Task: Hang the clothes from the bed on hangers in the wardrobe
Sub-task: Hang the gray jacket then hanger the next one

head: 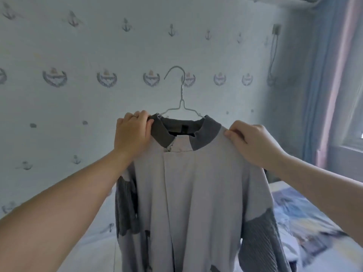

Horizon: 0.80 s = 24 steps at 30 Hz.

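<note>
anchor-print wallpaper (78, 107) behind: left grip (133, 132) pinches the shirt (196, 183) collar, right grip (253, 142) pinches its shoulder; wire hanger (181, 91) hook stands upright between them, nearer the left.

The hanger (182, 93) hides its arms inside the shirt (196, 193), whose hem runs off-frame.

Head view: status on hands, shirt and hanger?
Left hand grips pale grey dark-collared shirt at collar; right hand pinches its other shoulder. Shirt on white wire hanger, hook free. No obstruction visible.
</note>
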Available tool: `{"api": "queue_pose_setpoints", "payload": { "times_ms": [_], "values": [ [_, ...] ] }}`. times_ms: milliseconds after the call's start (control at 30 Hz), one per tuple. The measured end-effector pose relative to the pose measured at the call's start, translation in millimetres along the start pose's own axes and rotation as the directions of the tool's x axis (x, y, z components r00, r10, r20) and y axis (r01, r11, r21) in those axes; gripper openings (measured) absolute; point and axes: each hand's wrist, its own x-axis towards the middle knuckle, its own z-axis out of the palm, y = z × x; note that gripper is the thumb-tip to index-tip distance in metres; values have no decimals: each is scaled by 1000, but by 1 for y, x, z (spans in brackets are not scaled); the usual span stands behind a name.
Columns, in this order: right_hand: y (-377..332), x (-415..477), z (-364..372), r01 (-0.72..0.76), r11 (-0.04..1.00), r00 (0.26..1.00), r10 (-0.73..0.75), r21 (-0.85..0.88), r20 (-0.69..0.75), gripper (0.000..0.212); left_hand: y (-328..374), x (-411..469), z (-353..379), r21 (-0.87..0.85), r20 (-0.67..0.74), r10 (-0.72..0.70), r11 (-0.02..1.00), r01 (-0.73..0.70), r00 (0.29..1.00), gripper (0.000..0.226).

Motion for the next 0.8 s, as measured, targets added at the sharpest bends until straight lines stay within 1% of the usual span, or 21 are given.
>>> {"api": "queue_pose_setpoints", "payload": {
  "times_ms": [67, 200, 267, 367, 467, 633, 733, 800],
  "values": [
    [23, -6, 20, -52, 998, 998, 53, -25, 24, 20, 4, 1, 45, -33, 63, 32, 999, -30, 997, 24],
    [69, -14, 60, -176, 984, 983, 177, -22, 48, 22, 16, 10, 135, -141, 138, 91, 987, -71, 986, 27],
    [94, -18, 79, -231, 972, 971, 233, -49, 46, 21, 25, 12, 179, -201, 163, 142, 974, -108, 976, 27],
    [131, -27, 106, -332, 940, 938, 338, -80, 73, 17, 40, 11, 245, -299, 202, 222, 941, -156, 954, 25],
    [167, -37, 135, -435, 892, 888, 448, -122, 106, 16, 56, 7, 310, -379, 255, 291, 907, -182, 922, 24],
    [224, -54, 174, -538, 825, 816, 561, -174, 142, 17, 91, -5, 400, -463, 377, 353, 873, -156, 856, 24],
    [265, -65, 192, -563, 797, 775, 601, -219, 195, 14, 117, -12, 446, -492, 443, 385, 860, -140, 810, 25],
    [295, -72, 201, -573, 787, 761, 614, -229, 209, 13, 136, -16, 475, -503, 480, 390, 856, -118, 786, 24]
  ]
}}
